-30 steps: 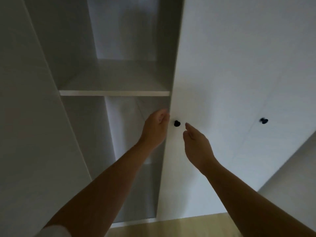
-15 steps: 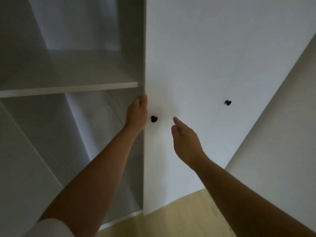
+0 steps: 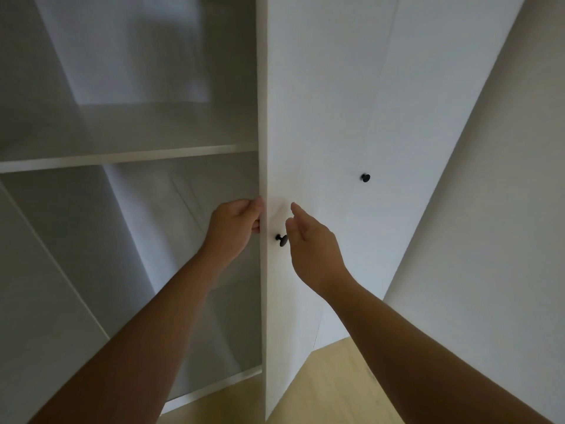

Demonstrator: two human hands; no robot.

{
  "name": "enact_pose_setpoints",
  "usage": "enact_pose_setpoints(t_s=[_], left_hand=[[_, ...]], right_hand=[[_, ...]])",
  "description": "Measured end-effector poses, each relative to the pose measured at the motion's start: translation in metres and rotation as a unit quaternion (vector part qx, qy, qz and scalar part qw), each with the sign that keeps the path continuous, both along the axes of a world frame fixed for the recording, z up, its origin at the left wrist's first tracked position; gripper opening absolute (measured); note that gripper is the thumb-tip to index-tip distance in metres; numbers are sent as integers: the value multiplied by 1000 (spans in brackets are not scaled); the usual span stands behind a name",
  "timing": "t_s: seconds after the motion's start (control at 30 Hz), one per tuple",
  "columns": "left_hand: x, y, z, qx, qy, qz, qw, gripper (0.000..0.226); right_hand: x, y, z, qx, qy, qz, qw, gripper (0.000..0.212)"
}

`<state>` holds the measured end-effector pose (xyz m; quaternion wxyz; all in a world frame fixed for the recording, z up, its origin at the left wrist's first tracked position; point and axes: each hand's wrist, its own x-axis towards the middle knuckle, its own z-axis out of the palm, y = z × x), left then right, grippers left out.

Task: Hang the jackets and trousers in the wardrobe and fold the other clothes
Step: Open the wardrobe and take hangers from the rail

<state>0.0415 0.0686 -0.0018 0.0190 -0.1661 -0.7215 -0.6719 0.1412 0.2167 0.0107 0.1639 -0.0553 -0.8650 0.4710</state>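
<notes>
Your left hand point(image 3: 234, 223) gripped the edge of the wardrobe door point(image 3: 321, 117) (fingers curled round it), while your right hand point(image 3: 312, 240) hovered loose-fingered, holding nothing, just beside the black knob point(image 3: 282, 239).

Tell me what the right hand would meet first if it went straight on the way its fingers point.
Most likely the white face of the open door, just above the black knob. The right hand points up and forward at that panel; depth is unclear, so the gap cannot be judged.
</notes>
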Motion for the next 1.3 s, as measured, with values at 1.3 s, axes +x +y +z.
enact_pose_setpoints(t_s=[1.3], left_hand=[[108, 276, 0, -109, 42, -314, 942, 45]], right_hand=[[132, 238, 1, -19, 19, -268, 963, 35]])
